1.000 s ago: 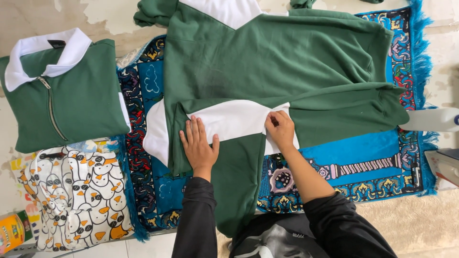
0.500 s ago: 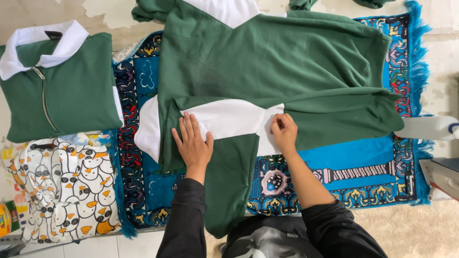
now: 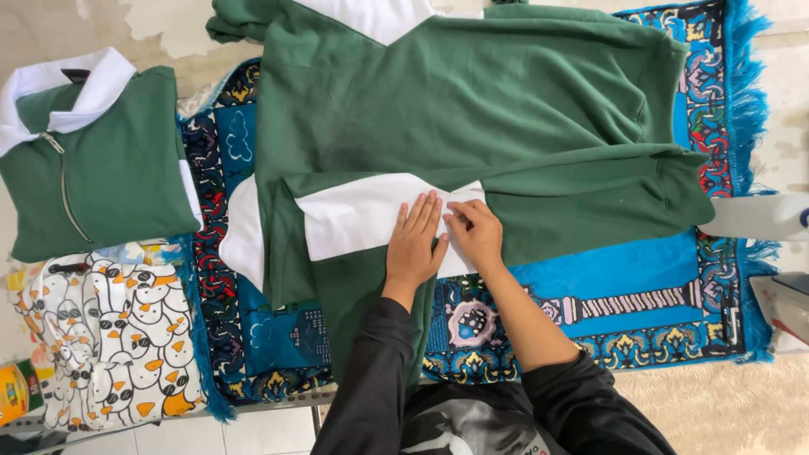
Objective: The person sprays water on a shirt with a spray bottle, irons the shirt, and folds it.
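Note:
A large green garment (image 3: 506,109) with white panels lies spread over a blue patterned rug (image 3: 640,278). One sleeve is folded across its lower part, showing a white cuff section (image 3: 354,219). My left hand (image 3: 415,240) lies flat, fingers together, on the right end of that white section. My right hand (image 3: 477,232) presses the white fabric just beside it, fingers bent, the two hands almost touching. Both forearms wear black sleeves.
A folded green zip top with a white collar (image 3: 93,160) lies at the left. Below it is a folded white cloth printed with cartoon ducks (image 3: 118,337). A white bottle-like object (image 3: 758,217) sits at the right rug edge, and a small can (image 3: 15,392) at the bottom left.
My left hand slid rightward along the white section and now rests next to my right hand. The camera view shifted, so the garment sits further left in view.

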